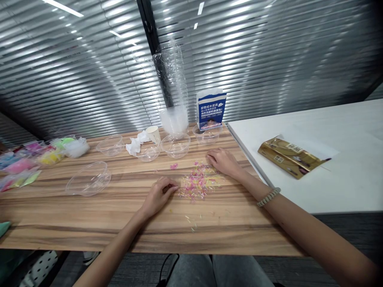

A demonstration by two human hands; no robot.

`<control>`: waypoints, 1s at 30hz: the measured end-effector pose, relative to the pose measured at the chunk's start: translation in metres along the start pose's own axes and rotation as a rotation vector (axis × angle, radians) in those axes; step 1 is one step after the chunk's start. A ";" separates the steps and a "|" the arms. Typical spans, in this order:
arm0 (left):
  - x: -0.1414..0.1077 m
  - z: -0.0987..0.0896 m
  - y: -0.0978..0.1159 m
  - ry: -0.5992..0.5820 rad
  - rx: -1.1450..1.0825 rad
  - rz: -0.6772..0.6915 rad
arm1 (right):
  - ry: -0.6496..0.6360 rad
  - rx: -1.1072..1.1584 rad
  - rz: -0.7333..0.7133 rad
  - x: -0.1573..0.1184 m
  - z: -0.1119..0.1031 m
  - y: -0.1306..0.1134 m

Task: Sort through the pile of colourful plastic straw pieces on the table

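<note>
A loose pile of small, thin pink, yellow and whitish pieces [199, 181] is spread over the wooden table [119, 223]. At its left edge, my left hand [158, 195] rests on the tabletop with thumb and forefinger pressed together. Whatever those fingertips hold is too small to name. My right hand [224, 161], with a beaded bracelet [269, 197] on the wrist, lies at the upper right of the pile. Its fingers curl down together onto the pieces, and the fingertips are partly hidden. A small pink cluster [174, 166] sits apart, between the hands.
Behind the pile stand clear plastic bowls [175, 145], a stacked set [174, 119], a paper cup [153, 134] and a blue packet [211, 109]. Another clear bowl [89, 179] lies left, near bags of coloured bits [20, 165]. A gold wrapper [295, 155] lies on the white table [353, 187].
</note>
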State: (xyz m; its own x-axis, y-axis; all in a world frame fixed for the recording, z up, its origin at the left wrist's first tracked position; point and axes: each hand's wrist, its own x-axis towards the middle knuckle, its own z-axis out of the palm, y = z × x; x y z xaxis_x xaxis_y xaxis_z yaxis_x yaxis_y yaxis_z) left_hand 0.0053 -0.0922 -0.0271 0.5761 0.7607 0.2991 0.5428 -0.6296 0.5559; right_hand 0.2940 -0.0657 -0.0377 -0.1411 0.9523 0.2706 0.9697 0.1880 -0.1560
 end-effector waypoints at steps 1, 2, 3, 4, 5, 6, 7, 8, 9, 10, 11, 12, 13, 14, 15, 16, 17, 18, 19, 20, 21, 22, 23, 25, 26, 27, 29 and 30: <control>0.000 0.000 0.000 -0.002 -0.001 -0.001 | 0.001 0.002 -0.002 0.000 0.000 0.000; 0.000 0.000 0.001 -0.003 -0.003 -0.003 | 0.005 0.005 -0.006 0.000 0.000 0.000; 0.000 0.000 0.001 -0.004 -0.005 -0.004 | 0.009 0.009 -0.011 0.000 0.001 0.000; 0.000 -0.001 0.001 -0.004 -0.007 -0.005 | 0.014 0.013 -0.015 0.000 0.001 0.001; 0.000 -0.001 0.002 -0.005 -0.009 -0.005 | 0.019 0.017 -0.017 0.000 0.001 0.001; 0.000 -0.001 0.002 -0.005 -0.012 -0.005 | 0.022 0.020 -0.018 0.000 0.002 0.001; 0.000 -0.001 0.002 -0.006 -0.013 -0.003 | 0.022 0.022 -0.018 0.000 0.002 0.002; 0.000 -0.001 0.002 -0.006 -0.014 -0.002 | 0.023 0.023 -0.017 0.000 0.002 0.002; 0.000 -0.001 0.002 -0.007 -0.015 -0.001 | 0.022 0.024 -0.017 0.000 0.002 0.002; 0.000 -0.001 0.002 -0.006 -0.015 0.001 | 0.023 0.025 -0.017 0.000 0.002 0.002; 0.000 -0.001 0.002 -0.006 -0.014 0.001 | 0.021 0.025 -0.018 0.000 0.001 0.002; 0.000 -0.001 0.002 -0.005 -0.013 0.000 | 0.018 0.024 -0.018 0.000 0.001 0.002; 0.000 -0.001 0.002 -0.005 -0.011 -0.002 | 0.012 0.023 -0.017 0.000 0.001 0.002; 0.000 -0.001 0.002 -0.004 -0.009 -0.004 | 0.003 0.023 -0.016 0.000 0.000 0.002; 0.000 -0.001 0.002 -0.004 -0.006 -0.007 | -0.003 0.023 -0.013 0.000 0.000 0.001; 0.000 -0.001 0.003 -0.005 -0.005 -0.010 | -0.007 0.023 -0.011 0.000 -0.001 0.001; 0.000 -0.001 0.003 -0.005 -0.004 -0.012 | -0.007 0.023 -0.010 0.000 -0.001 0.001; 0.000 -0.001 0.003 -0.006 -0.004 -0.011 | -0.003 0.024 -0.011 0.000 -0.001 0.001; 0.000 -0.001 0.003 -0.008 -0.005 -0.009 | 0.002 0.024 -0.013 0.000 -0.001 0.001; 0.000 -0.001 0.003 -0.010 -0.006 -0.006 | 0.006 0.023 -0.015 0.000 0.000 0.001; 0.000 -0.001 0.003 -0.011 -0.006 -0.003 | 0.009 0.021 -0.016 0.000 0.000 0.001; 0.000 -0.001 0.002 -0.011 -0.006 0.000 | 0.010 0.020 -0.018 0.000 0.000 0.001; 0.000 -0.001 0.002 -0.010 -0.004 0.000 | 0.011 0.018 -0.019 0.000 0.000 0.002; 0.000 -0.001 0.002 -0.006 -0.001 -0.003 | 0.011 0.022 -0.019 0.000 0.001 0.002; 0.000 -0.001 0.002 -0.005 0.001 -0.003 | 0.009 0.026 -0.019 0.000 0.001 0.002; 0.000 -0.001 0.003 -0.005 0.003 -0.004 | 0.006 0.030 -0.019 0.000 0.001 0.002; 0.000 -0.001 0.003 -0.010 0.010 -0.002 | -0.003 0.039 -0.017 0.000 0.000 0.002; 0.000 -0.002 0.004 -0.014 0.014 0.001 | -0.008 0.043 -0.018 0.000 0.000 0.002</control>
State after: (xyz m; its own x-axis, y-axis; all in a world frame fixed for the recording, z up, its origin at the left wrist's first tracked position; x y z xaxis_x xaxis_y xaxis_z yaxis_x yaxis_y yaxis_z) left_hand 0.0063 -0.0940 -0.0237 0.5852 0.7579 0.2882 0.5505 -0.6323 0.5451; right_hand 0.2962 -0.0650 -0.0381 -0.1601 0.9506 0.2661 0.9577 0.2149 -0.1915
